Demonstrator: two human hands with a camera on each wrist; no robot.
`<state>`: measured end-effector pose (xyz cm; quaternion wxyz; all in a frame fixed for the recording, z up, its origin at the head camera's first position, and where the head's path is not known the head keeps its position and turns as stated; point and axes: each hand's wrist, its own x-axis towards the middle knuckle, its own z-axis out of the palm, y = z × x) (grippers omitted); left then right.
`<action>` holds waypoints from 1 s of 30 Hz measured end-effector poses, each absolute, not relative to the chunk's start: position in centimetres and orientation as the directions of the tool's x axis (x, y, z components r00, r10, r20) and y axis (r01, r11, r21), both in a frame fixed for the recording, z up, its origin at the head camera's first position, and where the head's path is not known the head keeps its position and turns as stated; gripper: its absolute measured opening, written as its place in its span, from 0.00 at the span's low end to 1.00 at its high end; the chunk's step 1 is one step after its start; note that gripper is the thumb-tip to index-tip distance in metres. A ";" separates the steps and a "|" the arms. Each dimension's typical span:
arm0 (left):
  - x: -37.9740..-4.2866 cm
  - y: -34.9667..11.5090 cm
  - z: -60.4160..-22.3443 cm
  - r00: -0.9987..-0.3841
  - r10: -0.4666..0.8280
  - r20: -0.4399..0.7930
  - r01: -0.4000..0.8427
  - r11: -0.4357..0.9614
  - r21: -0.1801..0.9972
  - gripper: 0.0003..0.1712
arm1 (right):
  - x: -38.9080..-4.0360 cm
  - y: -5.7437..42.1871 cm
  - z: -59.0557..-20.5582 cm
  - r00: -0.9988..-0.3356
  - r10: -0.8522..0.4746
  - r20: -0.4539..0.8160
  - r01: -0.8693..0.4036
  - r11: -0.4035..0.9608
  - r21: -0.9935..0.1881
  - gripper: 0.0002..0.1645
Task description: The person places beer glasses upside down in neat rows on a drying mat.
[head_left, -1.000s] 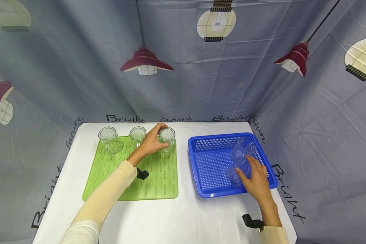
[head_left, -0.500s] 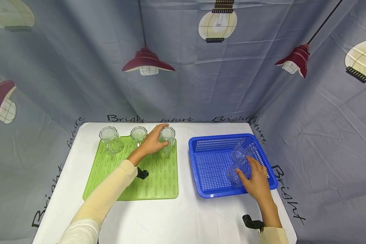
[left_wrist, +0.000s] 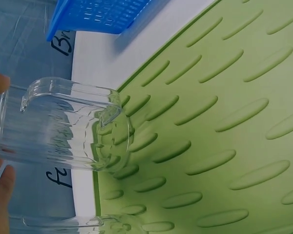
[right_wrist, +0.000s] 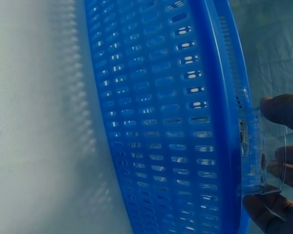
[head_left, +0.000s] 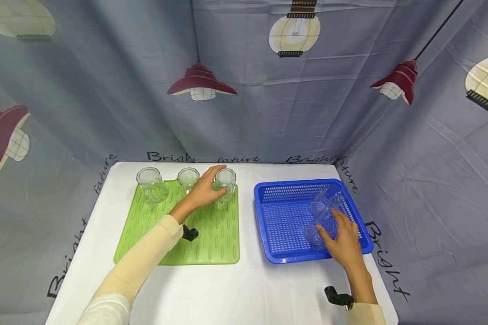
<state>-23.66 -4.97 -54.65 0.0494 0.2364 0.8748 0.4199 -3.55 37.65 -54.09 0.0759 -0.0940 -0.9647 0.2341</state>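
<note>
My left hand (head_left: 206, 188) grips the base end of an upside-down glass mug (head_left: 226, 178) at the back right corner of a green drying mat (head_left: 203, 243). In the left wrist view this mug (left_wrist: 58, 129) has its handle uppermost in the picture and its rim down at the mat. Over the front right of a blue basket (head_left: 264, 225), my right hand (head_left: 344, 239) holds a clear glass mug (head_left: 327, 222) between thumb and fingers. The right wrist view shows the top of that mug (right_wrist: 271, 165) sticking up above the basket's rim.
Two more upside-down mugs, one at the mat's back left (head_left: 149, 178) and one in the middle (head_left: 188, 177), stand beside my left hand. Another clear glass (head_left: 321, 201) lies in the basket behind my right hand. A grey curtain (head_left: 244, 122) closes off the table's back.
Both hands keep their hold on the same mugs. The whole head view has shifted slightly to the right.
</note>
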 end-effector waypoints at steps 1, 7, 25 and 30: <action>-23.6 -5.0 -54.6 -0.883 0.456 0.113 0.374 0.536 0.757 0.49 | -3.5 37.7 -54.1 -0.971 0.218 0.101 0.148 0.873 -0.465 0.47; -22.8 -5.6 -54.6 -0.870 0.463 0.170 0.420 0.514 0.748 0.47 | -3.6 37.6 -54.1 -0.969 0.216 0.120 0.138 0.875 -0.465 0.47; -17.1 -9.9 -56.1 -0.868 0.425 0.257 0.460 0.495 0.737 0.28 | -3.8 37.6 -54.2 -0.967 0.214 0.139 0.130 0.881 -0.455 0.47; -15.1 -12.1 -56.2 -0.882 0.317 0.348 0.468 0.509 0.722 0.24 | -3.8 37.4 -54.3 -0.967 0.216 0.138 0.130 0.878 -0.460 0.47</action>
